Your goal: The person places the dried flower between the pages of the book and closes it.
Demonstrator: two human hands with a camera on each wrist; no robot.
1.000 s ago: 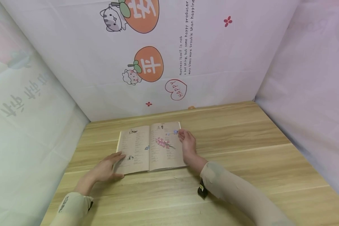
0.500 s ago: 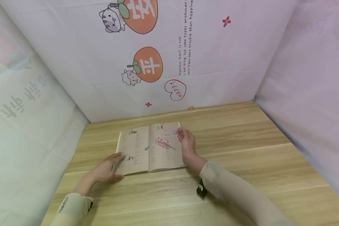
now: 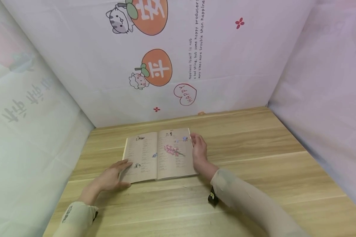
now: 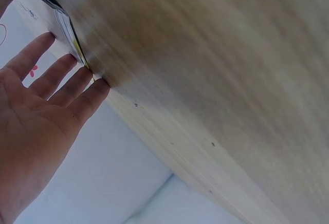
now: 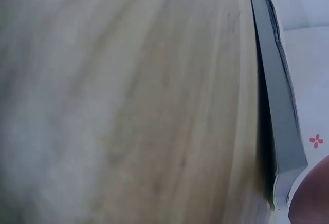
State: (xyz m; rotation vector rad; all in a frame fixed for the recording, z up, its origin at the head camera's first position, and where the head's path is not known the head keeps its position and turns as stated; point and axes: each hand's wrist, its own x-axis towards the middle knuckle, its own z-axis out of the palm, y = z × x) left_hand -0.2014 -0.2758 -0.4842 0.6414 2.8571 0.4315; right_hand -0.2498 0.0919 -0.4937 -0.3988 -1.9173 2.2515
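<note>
An open book (image 3: 146,172) lies on the wooden table, with small print, a pink flower picture and little blue and dark drawings on its pages. My left hand (image 3: 111,176) rests at its lower left corner, fingertips on the left page and thumb by the bottom edge. Seen from the left wrist, the left hand (image 4: 41,100) has its fingers stretched out to the edge of the book (image 4: 67,29). Along the right edge stands my right hand (image 3: 200,153), fingers loosely bent with the tips at the page's side. Only a bit of it shows beside the book (image 5: 280,90) in the right wrist view.
Bare wooden table (image 3: 255,158) surrounds the book. A white printed cloth (image 3: 225,65) rises behind it, and further white sheets stand on the left and right. A black strap piece (image 3: 212,198) hangs below the right sleeve.
My right hand's fingertips have slid slightly right, from over the right page to its outer edge. The left hand and the book stay in place.
</note>
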